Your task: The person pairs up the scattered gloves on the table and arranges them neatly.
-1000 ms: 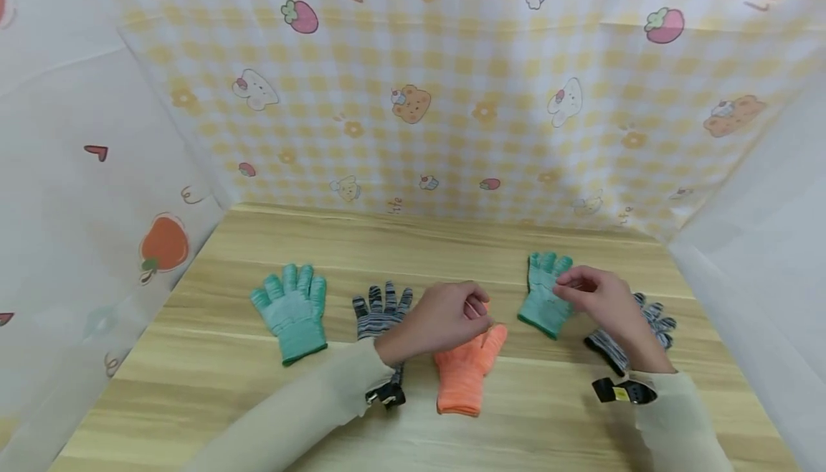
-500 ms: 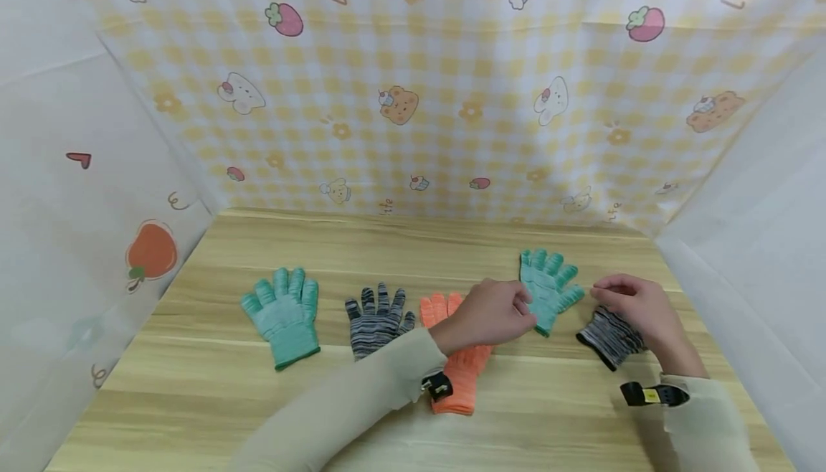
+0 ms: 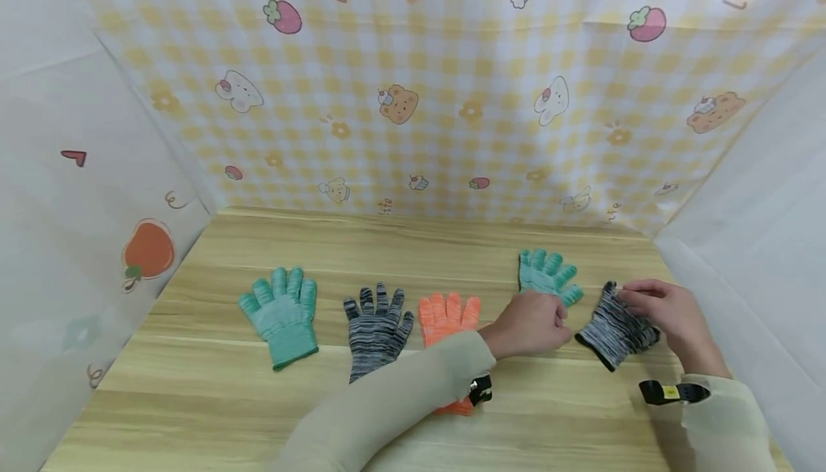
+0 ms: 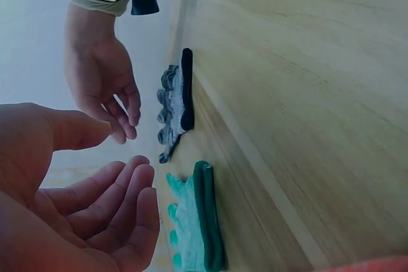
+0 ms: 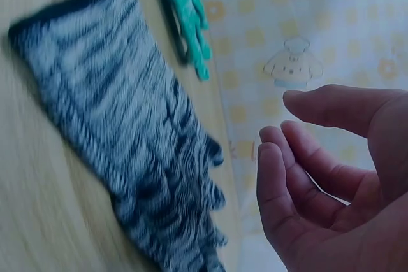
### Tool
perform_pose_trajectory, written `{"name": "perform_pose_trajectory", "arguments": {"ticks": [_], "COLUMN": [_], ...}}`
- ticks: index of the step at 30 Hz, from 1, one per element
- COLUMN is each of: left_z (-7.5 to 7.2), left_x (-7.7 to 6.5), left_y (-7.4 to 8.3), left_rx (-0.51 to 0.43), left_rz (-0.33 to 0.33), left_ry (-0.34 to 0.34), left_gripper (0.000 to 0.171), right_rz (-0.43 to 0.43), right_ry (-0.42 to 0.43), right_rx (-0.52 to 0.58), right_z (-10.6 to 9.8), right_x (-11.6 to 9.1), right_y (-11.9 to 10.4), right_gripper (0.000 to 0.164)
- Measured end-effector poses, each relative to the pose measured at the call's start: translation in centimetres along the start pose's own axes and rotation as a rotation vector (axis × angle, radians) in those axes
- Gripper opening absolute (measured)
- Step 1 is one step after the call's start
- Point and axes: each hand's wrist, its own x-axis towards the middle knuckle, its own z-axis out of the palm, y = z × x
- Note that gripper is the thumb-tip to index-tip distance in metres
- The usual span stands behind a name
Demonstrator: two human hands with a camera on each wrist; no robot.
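My left hand (image 3: 530,325), fingers loosely bent, hovers over the cuff end of the right-hand green glove (image 3: 545,271) and hides part of it. In the left wrist view a gap shows between its thumb and fingers, and nothing is in it. The right hand (image 3: 671,314) is above the finger end of a black-and-white striped knit glove (image 3: 619,328) at the far right. Seen from the right wrist, its thumb and fingertips stand apart beside the striped glove (image 5: 121,93), holding nothing. An orange glove (image 3: 449,318) lies partly under my left forearm.
Further left on the wooden table (image 3: 161,400) lie another striped glove (image 3: 377,328) and another green glove (image 3: 284,318), both flat with fingers pointing away. A yellow-checked cloth (image 3: 445,99) hangs behind the table, and pale printed sheets (image 3: 97,242) close off the sides.
Both hands have moved right. The left passed from over the orange glove to the right-hand green one, the right from that green glove to the striped one. Thumb and fingers of that green glove now lie spread.
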Motion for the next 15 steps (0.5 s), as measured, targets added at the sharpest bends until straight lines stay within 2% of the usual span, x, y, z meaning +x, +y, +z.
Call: {"name": "perform_pose_trajectory", "arguments": {"ticks": [2, 4, 8, 12, 15], "left_z": [0.5, 0.9, 1.9, 2.6, 2.9], "left_x": [0.5, 0.9, 1.8, 2.2, 2.4], "left_y": [0.0, 0.0, 0.2, 0.6, 0.9], "left_rx": [0.001, 0.023, 0.069, 0.115, 0.111], "left_rz": [0.008, 0.0, -0.037, -0.066, -0.065], "left_ry": [-0.003, -0.004, -0.034, -0.076, -0.092], "left_gripper": [0.038, 0.038, 0.013, 0.01, 0.03], "right_rz": [0.008, 0.02, 0.061, 0.121, 0.162], "right_ry": [0.001, 0.007, 0.04, 0.067, 0.077], "right_rx": [0.031, 0.029, -0.063, -0.141, -0.166], "right_z": [-0.4, -0.8, -1.5, -2.0, -2.3], "right_x": [0.1, 0.3, 0.5, 0.6, 0.8], "right_y": [0.5, 1.0, 1.9, 2.6, 3.0], "right_gripper": [0.054, 0.054, 0.058, 0.065, 0.067]}}
